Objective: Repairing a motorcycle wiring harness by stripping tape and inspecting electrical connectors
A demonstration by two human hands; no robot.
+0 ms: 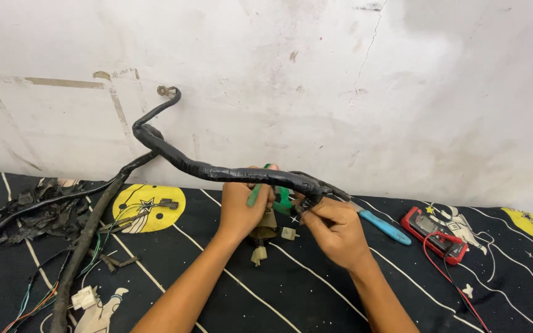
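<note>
We have a black space-print cloth (229,271) spread over the floor, probably to catch loose parts. Above it we hold the black taped wire harness (217,172) raised at the scene's middle, its far-left end hooked on the wall (340,74). Our left hand (242,206) closes round it with green wires (284,198); our right hand (334,225) pinches the blue-handled blade (380,225). A red multimeter (436,233) lies right.

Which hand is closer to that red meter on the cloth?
Right. The right hand is just left of the red meter; the left hand is farther left, gripping the black wire harness.
</note>
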